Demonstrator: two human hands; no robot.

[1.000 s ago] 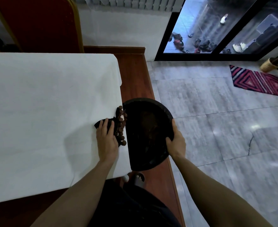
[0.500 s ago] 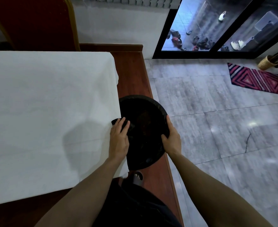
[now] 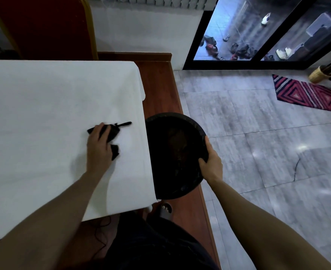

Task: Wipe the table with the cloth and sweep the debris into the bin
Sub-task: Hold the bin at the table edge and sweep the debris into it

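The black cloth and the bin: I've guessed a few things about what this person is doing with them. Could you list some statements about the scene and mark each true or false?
1. The left hand presses the black cloth onto the white table covering. True.
2. The right hand holds a broom. False: it grips the rim of the round black bin.
3. The bin stands on top of the table. False: it is held beside the table's right edge, over the wooden ledge.
4. Brown debris lies piled on the covering next to the cloth. False: no debris shows on the covering.
5. A patterned red rug lies on the tiled floor. True.
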